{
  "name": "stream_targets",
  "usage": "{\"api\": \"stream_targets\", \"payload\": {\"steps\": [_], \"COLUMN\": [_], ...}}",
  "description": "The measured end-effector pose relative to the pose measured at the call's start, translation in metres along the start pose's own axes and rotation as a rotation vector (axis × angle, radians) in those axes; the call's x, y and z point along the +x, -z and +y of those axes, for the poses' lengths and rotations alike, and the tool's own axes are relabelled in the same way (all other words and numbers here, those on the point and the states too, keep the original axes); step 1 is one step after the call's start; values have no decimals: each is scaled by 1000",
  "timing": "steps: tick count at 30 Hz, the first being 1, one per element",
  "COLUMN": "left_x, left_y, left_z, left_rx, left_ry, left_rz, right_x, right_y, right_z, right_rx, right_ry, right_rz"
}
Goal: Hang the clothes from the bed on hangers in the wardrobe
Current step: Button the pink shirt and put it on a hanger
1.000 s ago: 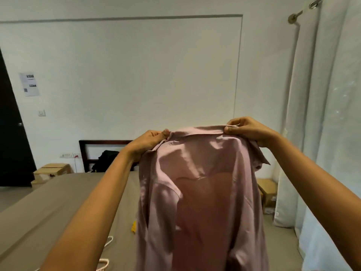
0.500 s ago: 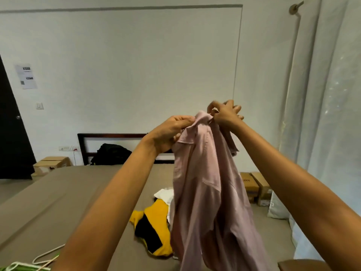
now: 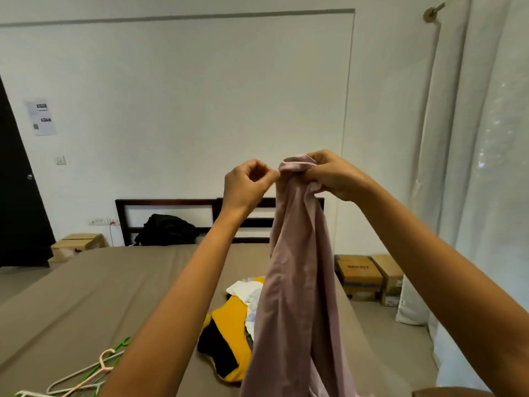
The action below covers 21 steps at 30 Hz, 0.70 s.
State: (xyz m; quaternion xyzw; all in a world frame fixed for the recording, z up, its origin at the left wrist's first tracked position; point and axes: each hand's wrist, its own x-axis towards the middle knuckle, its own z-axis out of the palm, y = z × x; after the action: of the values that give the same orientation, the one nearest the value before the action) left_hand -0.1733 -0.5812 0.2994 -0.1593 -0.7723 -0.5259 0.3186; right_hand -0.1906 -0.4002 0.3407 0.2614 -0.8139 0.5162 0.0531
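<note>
- Right hand [image 3: 329, 176] grips the bunched collar of the pink shirt [image 3: 297, 282], held high over the bed [image 3: 86, 282].
- Left hand [image 3: 246, 181] is curled right at the collar edge, just beside the right; cannot tell if it pinches cloth.
- Shirt's long axis is vertical: it hangs straight down from the hands, hem out of view.
- Hangers [image 3: 94, 373] lie on the bed low left, beside the left forearm, so the left hand is nearer and likely fetches one.
- Yellow-black garment [image 3: 229, 333] lies on the bed behind the shirt.

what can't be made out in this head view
Head view only:
shirt hem: cut by the bottom edge.
hangers: count hidden by the left forearm and edge.
left hand: grip on shirt unclear, fingertips too small.
wall notice: print too small.
wardrobe: outside the frame.
</note>
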Motion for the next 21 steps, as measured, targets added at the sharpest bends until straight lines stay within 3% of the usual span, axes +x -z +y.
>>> {"api": "stream_targets", "payload": {"steps": [2, 4, 6, 11, 17, 19, 21], "left_x": [-1, -5, -11, -39, -55, -53, -49], "left_y": [2, -3, -5, -15, -51, -49, -37], "left_z": [-18, -32, -43, -41, -36, -47, -57], "left_rx": [220, 254, 270, -189, -88, 9, 139], "left_ry": [-67, 17, 17, 150, 31, 24, 15], "left_rz": [-198, -408, -402, -556, -288, -164, -40], "right_x": [0, 2, 3, 8, 9, 9, 6], "right_y": [8, 15, 24, 45, 47, 57, 68], "right_z": [-9, -18, -26, -26, -25, -23, -16], "right_rx": [85, 182, 331, 542, 475, 242, -153], "right_ry": [3, 18, 14, -20, -58, -73, -104], "right_rz": [-37, -56, -24, 44, 60, 142, 227]}}
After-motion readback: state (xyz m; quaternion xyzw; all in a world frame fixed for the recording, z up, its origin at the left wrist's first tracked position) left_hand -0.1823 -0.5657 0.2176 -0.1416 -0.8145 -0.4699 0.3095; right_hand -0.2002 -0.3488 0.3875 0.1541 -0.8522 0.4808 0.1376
